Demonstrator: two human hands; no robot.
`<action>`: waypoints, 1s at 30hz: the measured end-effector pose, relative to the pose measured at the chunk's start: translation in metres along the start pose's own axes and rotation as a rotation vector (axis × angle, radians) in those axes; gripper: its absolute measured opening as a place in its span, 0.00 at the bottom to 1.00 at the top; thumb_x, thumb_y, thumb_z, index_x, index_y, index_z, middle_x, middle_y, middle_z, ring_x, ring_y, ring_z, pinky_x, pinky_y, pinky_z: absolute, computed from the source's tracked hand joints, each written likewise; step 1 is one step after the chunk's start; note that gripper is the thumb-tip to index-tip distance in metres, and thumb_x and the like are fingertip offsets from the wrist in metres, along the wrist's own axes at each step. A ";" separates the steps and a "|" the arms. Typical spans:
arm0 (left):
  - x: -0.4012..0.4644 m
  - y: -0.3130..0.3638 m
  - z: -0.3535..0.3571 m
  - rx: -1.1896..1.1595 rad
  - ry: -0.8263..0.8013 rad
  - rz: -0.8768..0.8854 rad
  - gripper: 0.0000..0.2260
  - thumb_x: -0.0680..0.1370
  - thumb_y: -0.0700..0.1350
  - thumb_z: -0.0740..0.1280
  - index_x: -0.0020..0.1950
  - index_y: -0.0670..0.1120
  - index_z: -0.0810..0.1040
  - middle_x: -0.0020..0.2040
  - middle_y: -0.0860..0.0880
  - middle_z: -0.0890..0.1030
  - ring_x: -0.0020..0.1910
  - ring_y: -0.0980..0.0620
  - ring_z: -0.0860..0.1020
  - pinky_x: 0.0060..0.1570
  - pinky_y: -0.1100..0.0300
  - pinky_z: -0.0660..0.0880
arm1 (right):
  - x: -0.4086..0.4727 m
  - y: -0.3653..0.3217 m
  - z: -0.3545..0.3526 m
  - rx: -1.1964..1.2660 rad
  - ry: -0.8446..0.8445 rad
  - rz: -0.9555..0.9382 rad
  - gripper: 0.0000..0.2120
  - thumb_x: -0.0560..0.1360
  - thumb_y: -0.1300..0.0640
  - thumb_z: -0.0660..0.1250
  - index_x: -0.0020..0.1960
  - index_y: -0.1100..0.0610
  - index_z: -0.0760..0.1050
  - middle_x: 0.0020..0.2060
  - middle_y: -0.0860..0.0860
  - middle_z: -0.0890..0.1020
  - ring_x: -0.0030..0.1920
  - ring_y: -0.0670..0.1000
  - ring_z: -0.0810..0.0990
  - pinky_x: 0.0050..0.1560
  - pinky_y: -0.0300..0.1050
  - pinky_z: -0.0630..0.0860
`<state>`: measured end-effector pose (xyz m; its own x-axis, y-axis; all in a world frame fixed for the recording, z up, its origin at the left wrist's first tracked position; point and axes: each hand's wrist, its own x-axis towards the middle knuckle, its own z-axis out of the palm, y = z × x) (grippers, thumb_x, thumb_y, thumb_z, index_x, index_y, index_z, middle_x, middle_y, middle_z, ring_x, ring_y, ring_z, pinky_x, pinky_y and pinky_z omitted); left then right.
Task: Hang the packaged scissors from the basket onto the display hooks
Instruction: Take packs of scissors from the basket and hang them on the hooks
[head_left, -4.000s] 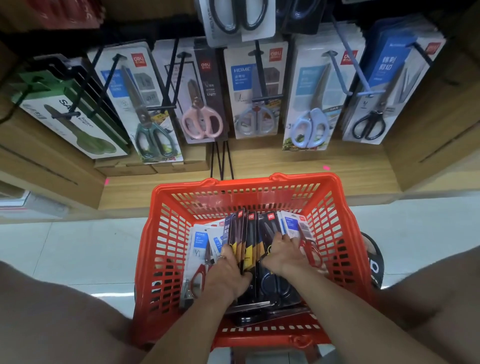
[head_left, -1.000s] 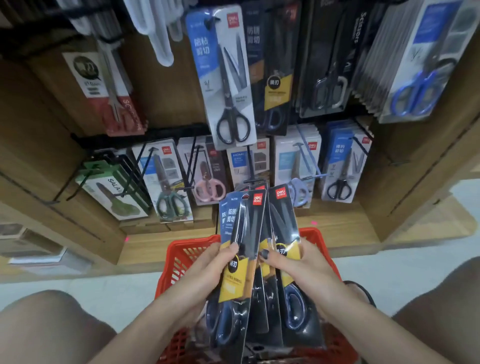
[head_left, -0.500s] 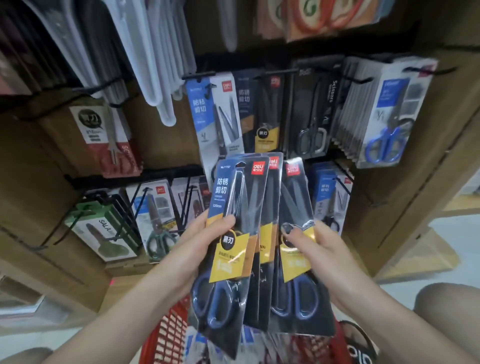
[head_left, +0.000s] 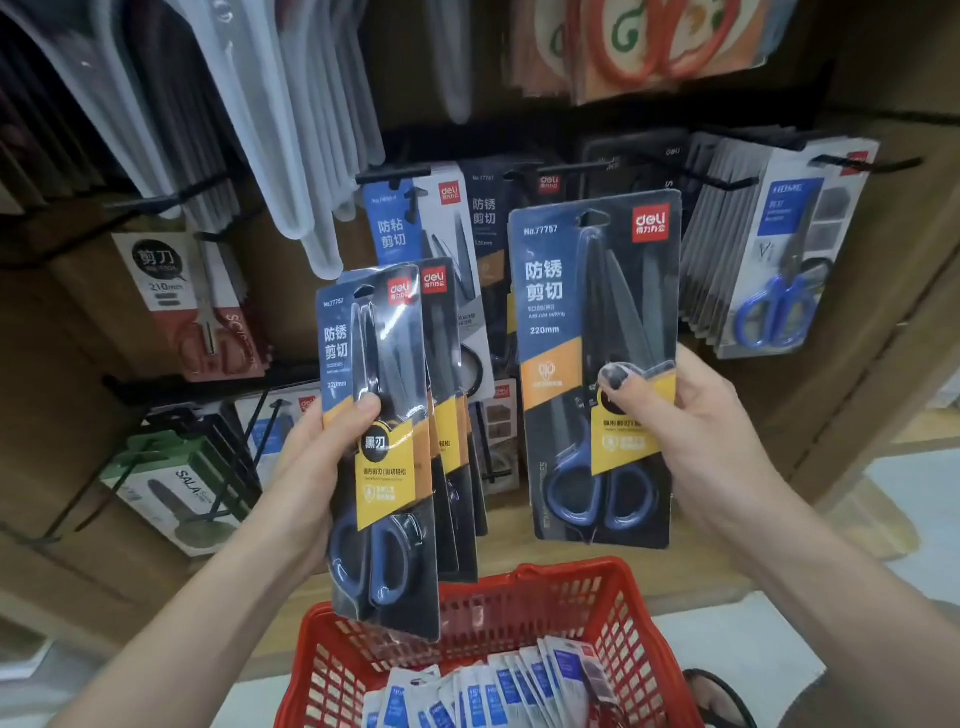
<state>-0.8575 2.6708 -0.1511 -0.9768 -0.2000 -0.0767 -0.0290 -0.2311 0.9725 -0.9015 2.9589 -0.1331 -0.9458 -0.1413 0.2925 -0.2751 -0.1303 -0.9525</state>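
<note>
The right hand (head_left: 691, 421) pinches one pack (head_left: 592, 364) upright, near the matching hook (head_left: 566, 169). The left hand (head_left: 311, 467) grips a fanned stack (head_left: 384, 447) above the basket (head_left: 613, 613). Risks, as I judge: the pack's hang-hole misses the hook tip, or the slick stack slides out of its loose fan.

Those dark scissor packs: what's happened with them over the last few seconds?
They came up out of the red basket as one bunch held by both hands. Since then the right hand has pulled a single pack away to the right and higher, toward the hooks. The left hand keeps gripping the remaining stack. The white-and-blue packs still lie in the basket.
</note>
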 end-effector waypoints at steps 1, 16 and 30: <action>0.001 0.000 -0.001 0.000 -0.004 0.011 0.30 0.70 0.58 0.77 0.67 0.45 0.81 0.52 0.39 0.88 0.46 0.43 0.88 0.38 0.53 0.84 | 0.004 0.001 0.002 0.002 0.008 0.005 0.07 0.75 0.50 0.72 0.53 0.43 0.85 0.47 0.49 0.88 0.52 0.48 0.87 0.49 0.41 0.83; 0.013 0.009 0.004 -0.002 0.016 -0.004 0.29 0.62 0.65 0.83 0.58 0.53 0.85 0.54 0.39 0.88 0.50 0.40 0.88 0.43 0.47 0.85 | 0.086 0.022 0.020 -0.098 0.095 0.051 0.04 0.73 0.43 0.75 0.45 0.42 0.84 0.41 0.46 0.87 0.44 0.45 0.86 0.45 0.44 0.81; 0.023 0.002 0.039 0.013 -0.015 -0.052 0.23 0.67 0.60 0.79 0.60 0.53 0.85 0.55 0.41 0.88 0.54 0.41 0.88 0.48 0.48 0.86 | 0.141 0.045 0.037 -0.577 0.274 0.103 0.20 0.79 0.40 0.69 0.55 0.55 0.68 0.44 0.47 0.75 0.50 0.53 0.75 0.44 0.40 0.64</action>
<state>-0.8881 2.7024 -0.1425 -0.9769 -0.1739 -0.1238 -0.0823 -0.2282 0.9701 -1.0406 2.8968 -0.1319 -0.9611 0.1407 0.2375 -0.1568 0.4299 -0.8892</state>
